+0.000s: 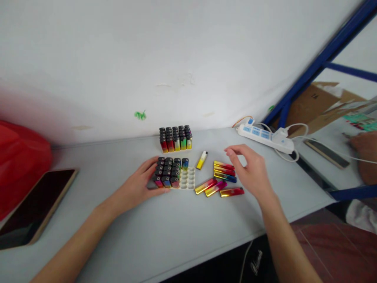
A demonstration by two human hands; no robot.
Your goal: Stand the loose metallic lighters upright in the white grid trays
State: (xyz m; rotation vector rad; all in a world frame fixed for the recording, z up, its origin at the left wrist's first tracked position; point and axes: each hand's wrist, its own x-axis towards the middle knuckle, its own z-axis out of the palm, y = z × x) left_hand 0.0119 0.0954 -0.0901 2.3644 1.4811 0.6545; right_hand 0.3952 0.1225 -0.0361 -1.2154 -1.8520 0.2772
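Note:
My left hand point(140, 181) is wrapped round the left end of a white tray point(191, 179) with round-edged slots. Its thumb lies along the front and its fingers reach behind. Several black-topped lighters point(166, 173) stand upright in the tray's left part; slots at the right are bare. My right hand point(249, 167) hovers at the right with its fingers loosely bent, a gap by the thumb and nothing visible in them. Beneath and left of it lie several loose metallic lighters point(224, 175) in red, gold, purple and blue. A yellow and white lighter point(202, 160) lies apart, nearer the wall.
Behind the tray, a second block of upright lighters point(176, 139) stands near the wall. A white power strip point(265, 137) with cables lies at the back right, by a blue metal frame point(309, 51). At left are a phone-like device point(35, 204) and a red bag-like object point(23, 165). Another person's hand point(365, 153) shows far right.

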